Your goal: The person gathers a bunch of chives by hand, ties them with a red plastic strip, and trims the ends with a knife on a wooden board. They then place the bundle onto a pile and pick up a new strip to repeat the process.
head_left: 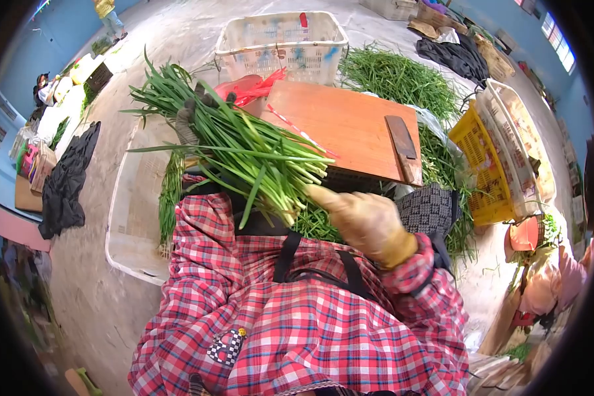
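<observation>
My left hand, in a dark grey glove, is closed around a large bunch of garlic chives. The leaves fan out to the upper left, and the pale stem ends point to the lower right. My right hand wears a stained yellowish glove. Its index finger is stretched out and its tip is at the stem ends; the thumb is hidden. Just beyond the bunch, a knife lies on the right side of an orange-brown board. Red plastic strips lie by the board's left edge.
A white crate stands behind the board. Loose greens are heaped at its right. To the right are a yellow crate and a white one leaning together. Another white crate is at my left. A dark cloth lies on the floor.
</observation>
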The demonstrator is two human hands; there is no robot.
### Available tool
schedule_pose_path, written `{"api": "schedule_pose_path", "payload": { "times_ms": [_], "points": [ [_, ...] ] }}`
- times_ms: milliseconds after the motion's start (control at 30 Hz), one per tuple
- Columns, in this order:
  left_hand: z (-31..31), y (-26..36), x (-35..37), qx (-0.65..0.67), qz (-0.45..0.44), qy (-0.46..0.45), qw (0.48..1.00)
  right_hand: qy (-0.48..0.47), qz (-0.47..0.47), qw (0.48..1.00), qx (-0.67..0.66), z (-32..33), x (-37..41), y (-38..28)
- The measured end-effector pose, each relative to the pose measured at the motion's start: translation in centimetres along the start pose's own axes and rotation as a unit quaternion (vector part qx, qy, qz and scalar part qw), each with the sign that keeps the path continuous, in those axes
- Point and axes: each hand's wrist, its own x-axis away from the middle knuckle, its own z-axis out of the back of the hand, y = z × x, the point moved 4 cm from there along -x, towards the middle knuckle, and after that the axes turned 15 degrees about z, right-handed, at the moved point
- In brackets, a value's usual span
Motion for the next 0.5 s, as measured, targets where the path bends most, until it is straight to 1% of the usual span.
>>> {"api": "schedule_pose_path", "payload": {
  "times_ms": [33, 67, 133, 167, 200, 233, 267, 333, 367, 400, 467, 500],
  "points": [
    [0.5, 0.0, -0.1, -0.013, 0.022, 0.04, 0.999, -0.027, 0.029, 0.999, 0.031, -0.7, -1.7, -0.5],
    [1.6, -0.3, -0.5, -0.012, 0.014, 0.04, 0.999, -0.053, 0.059, 0.995, 0.061, -1.2, -3.0, -0.9],
    [2.1, -0.3, -0.6, 0.007, 0.04, 0.027, 0.999, -0.051, 0.068, 0.993, 0.082, -3.7, -3.7, -0.2],
    [2.1, -0.1, -0.6, 0.006, 0.037, 0.028, 0.999, -0.036, 0.076, 0.992, 0.092, -4.6, -3.7, 0.2],
    [1.6, -0.1, -0.5, -0.025, 0.036, 0.016, 0.999, -0.021, 0.083, 0.991, 0.101, -4.9, -3.9, 0.3],
    [1.2, 0.0, -0.3, -0.056, 0.035, 0.004, 0.998, 0.006, 0.081, 0.993, 0.085, -4.8, -3.8, 0.3],
    [1.4, -0.1, -0.2, -0.056, 0.035, 0.006, 0.998, 0.006, 0.081, 0.993, 0.083, -4.7, -3.7, 0.4],
    [1.1, -0.1, -0.1, -0.02, 0.01, -0.062, 0.998, -0.033, 0.08, 0.995, 0.042, -4.5, -3.4, 0.7],
    [1.9, 0.1, 0.3, -0.008, 0.002, 0.01, 1.0, -0.048, 0.062, 0.997, 0.016, -4.1, -3.2, 0.8],
    [2.0, 0.3, 0.3, -0.007, 0.004, 0.01, 1.0, -0.049, 0.061, 0.997, 0.016, -3.9, -2.5, 0.9],
    [2.9, 1.0, 0.4, -0.019, -0.002, 0.027, 0.999, -0.076, 0.047, 0.991, -0.101, -3.8, -0.3, 1.3],
    [3.5, 1.4, 0.1, -0.026, 0.009, -0.012, 1.0, -0.159, 0.002, 0.981, -0.108, -3.5, 1.1, 1.7]
  ]
}}
